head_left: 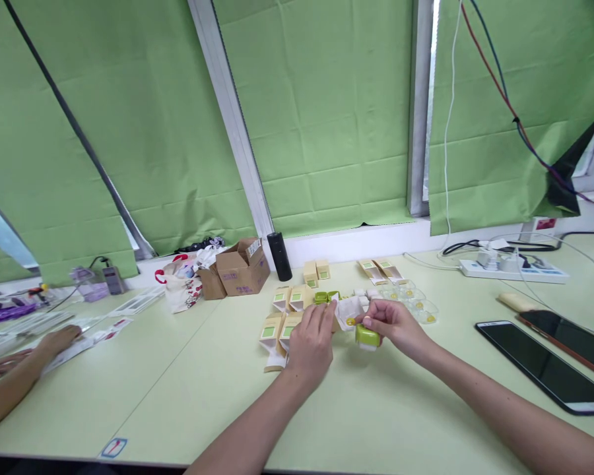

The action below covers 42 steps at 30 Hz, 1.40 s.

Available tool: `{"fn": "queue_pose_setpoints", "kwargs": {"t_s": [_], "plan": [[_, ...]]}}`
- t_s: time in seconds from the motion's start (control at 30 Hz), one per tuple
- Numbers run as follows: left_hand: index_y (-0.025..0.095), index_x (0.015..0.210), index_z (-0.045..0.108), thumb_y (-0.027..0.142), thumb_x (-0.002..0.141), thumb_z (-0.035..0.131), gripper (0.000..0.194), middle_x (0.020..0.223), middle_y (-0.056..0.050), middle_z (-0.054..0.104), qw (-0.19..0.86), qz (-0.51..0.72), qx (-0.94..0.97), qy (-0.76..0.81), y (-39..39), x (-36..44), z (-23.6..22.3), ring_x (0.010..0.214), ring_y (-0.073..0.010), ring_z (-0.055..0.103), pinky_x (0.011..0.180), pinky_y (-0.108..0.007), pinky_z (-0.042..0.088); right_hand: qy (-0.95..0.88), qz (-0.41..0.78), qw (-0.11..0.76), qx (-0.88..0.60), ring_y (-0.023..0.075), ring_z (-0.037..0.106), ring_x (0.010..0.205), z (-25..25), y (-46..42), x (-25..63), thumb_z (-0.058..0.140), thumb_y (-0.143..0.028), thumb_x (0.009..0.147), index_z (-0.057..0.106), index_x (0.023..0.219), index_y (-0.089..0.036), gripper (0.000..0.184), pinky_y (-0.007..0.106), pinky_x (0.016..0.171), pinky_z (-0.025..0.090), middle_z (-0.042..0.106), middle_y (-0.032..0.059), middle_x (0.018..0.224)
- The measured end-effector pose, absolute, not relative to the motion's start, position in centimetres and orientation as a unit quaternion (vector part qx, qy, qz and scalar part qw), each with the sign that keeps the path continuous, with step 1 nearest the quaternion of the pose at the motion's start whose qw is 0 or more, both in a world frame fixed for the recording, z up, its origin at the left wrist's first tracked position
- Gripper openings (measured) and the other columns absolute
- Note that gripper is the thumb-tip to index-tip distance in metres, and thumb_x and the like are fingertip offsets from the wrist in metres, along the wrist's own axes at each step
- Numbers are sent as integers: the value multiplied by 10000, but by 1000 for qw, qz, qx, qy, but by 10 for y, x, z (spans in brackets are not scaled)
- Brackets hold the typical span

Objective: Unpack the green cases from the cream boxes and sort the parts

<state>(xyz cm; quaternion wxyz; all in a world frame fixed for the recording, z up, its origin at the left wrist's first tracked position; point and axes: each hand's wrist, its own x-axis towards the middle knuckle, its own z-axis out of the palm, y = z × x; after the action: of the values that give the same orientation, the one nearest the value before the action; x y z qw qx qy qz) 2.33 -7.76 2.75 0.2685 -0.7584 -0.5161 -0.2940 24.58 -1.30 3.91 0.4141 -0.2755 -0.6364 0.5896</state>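
My left hand (311, 343) and my right hand (393, 324) meet over the pale green table (188, 389), both pinching a small white paper piece (347, 310). Under my right hand's fingers sits a small green and white box-like item (367, 337); the hand rests against it. Left of my hands lie several small beige cartons with green labels (282, 316). Two more cartons (317, 270) stand further back. Clear plastic trays with yellow dots (416, 305) lie just behind my right hand.
A brown cardboard box (242, 267) and a black cylinder (280, 256) stand near the window sill. A power strip (512, 267) with cables is at back right. Two dark phones or tablets (549, 366) lie at right. Another person's hand (54, 342) rests on papers at far left.
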Motion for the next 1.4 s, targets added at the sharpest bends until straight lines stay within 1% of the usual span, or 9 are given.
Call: {"fn": "queue_pose_setpoints", "kwargs": {"t_s": [0.1, 0.2, 0.37, 0.53, 0.63, 0.77, 0.87, 1.07, 1.4], "plan": [[238, 1589, 354, 52, 882, 546, 756, 1328, -126, 669, 252, -312, -730, -553, -75, 15, 31, 1240, -314, 587, 847, -400, 589, -707, 492, 388, -327, 175, 615, 613, 52, -13, 260, 731, -485, 797, 559, 701, -217, 333, 268, 514, 401, 753, 59, 798], [245, 1588, 350, 76, 881, 574, 760, 1299, -126, 678, 231, -326, -710, -580, -73, 11, 33, 1240, -330, 581, 841, -423, 583, -799, 318, 310, -406, 183, 625, 658, 60, -20, 266, 660, -272, 821, 593, 682, -215, 164, 274, 574, 371, 731, 30, 734], [246, 1581, 352, 90, 887, 597, 753, 1334, -121, 654, 171, -355, -710, -584, -72, 12, 32, 1268, -327, 563, 955, -477, 554, -856, 165, 188, -453, 194, 631, 702, 64, -37, 258, 646, -132, 785, 618, 671, -215, 144, 279, 603, 314, 721, 31, 727], [273, 1557, 411, 165, 895, 652, 713, 1333, -125, 637, 69, -425, -679, -594, -69, 15, 29, 1277, -329, 568, 1013, -507, 523, -870, 179, 172, -427, 195, 628, 713, 66, -42, 259, 637, -116, 787, 631, 676, -218, 151, 281, 599, 318, 734, 27, 753], [288, 1513, 475, 164, 861, 691, 698, 1380, -123, 617, -13, -488, -638, -596, -67, 17, 29, 1333, -342, 544, 1099, -543, 465, -860, 261, 206, -387, 195, 648, 739, 67, -34, 266, 636, -166, 820, 666, 728, -225, 114, 281, 618, 384, 758, 22, 830], [290, 1513, 420, 255, 880, 710, 698, 1395, -133, 610, -200, -591, -575, -530, -63, 19, 30, 1282, -313, 607, 1044, -499, 531, -799, 413, 305, -312, 207, 689, 807, 65, -20, 268, 623, -346, 910, 682, 859, -218, 150, 312, 703, 510, 771, 58, 969], [269, 1487, 346, 354, 886, 736, 722, 1387, -152, 615, -308, -646, -541, -442, -60, 19, 30, 1180, -274, 677, 982, -453, 580, -765, 442, 381, -273, 238, 706, 965, 58, -15, 263, 623, -443, 931, 674, 922, -218, 231, 365, 856, 550, 767, 76, 1046], [257, 1368, 395, 387, 882, 762, 622, 1453, -161, 579, -329, -666, -540, -397, -59, 17, 31, 1101, -235, 713, 980, -411, 576, -780, 404, 388, -280, 265, 712, 1000, 42, -10, 256, 595, -494, 952, 685, 918, -232, 279, 413, 898, 555, 783, 76, 996], [226, 1364, 452, 439, 847, 789, 653, 1324, -160, 650, -347, -644, -537, -421, -64, 20, 35, 1190, -288, 663, 928, -389, 586, -810, 374, 353, -283, 259, 713, 1006, 32, -4, 257, 569, -388, 970, 688, 905, -228, 210, 390, 882, 532, 784, 76, 1041]]}}
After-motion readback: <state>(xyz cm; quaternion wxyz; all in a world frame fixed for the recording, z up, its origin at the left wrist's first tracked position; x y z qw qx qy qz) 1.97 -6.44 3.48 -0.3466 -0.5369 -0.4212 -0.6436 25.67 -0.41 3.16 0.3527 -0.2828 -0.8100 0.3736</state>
